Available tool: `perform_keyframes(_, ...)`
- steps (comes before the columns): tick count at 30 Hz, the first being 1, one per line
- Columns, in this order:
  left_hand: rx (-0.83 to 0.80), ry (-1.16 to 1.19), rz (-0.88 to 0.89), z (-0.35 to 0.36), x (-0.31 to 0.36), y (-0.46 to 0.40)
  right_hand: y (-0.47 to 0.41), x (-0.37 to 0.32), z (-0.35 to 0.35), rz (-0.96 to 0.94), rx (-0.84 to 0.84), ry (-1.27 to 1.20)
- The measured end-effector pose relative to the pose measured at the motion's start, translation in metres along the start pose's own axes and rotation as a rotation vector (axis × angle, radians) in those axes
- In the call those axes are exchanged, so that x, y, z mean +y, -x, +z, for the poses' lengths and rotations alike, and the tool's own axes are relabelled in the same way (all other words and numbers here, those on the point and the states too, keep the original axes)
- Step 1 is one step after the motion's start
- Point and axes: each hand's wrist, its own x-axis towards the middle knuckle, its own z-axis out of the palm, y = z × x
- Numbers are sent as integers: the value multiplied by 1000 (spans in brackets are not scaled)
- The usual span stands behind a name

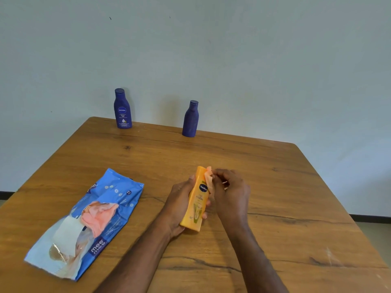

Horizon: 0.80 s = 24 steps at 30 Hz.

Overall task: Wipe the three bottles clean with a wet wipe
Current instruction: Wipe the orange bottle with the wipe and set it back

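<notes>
A yellow lotion bottle (195, 203) is held tilted above the middle of the wooden table (275, 187). My left hand (178, 205) grips its lower body from the left. My right hand (229, 192) pinches a pale pink wet wipe (208, 176) against the bottle's upper right side. Two dark blue bottles stand upright at the table's far edge: one with a white label (122, 109) at the left, and a plain one (190, 120) further right.
A blue wet wipe pack (88, 223) lies on the table to the left of my hands, opened, with a pink wipe sticking out of it. A pale wall stands just behind the far edge of the table.
</notes>
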Motion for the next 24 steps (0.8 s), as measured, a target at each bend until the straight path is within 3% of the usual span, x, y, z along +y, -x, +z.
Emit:
perform_keyframes(2,-1,-3,-2,1,-1,1,-5,-6,3,-6,2,38)
perform_keyframes(8,29,-34,50,4,2,4,6,-15,11,-296,-33,145)
perform_keyframes(16,1,-23,-13,3,-2,1,0,0,0,60,50,-52)
perform_keyframes(24,-16,-7,38,1,-5,-1,13,-5,5,-190,36,99)
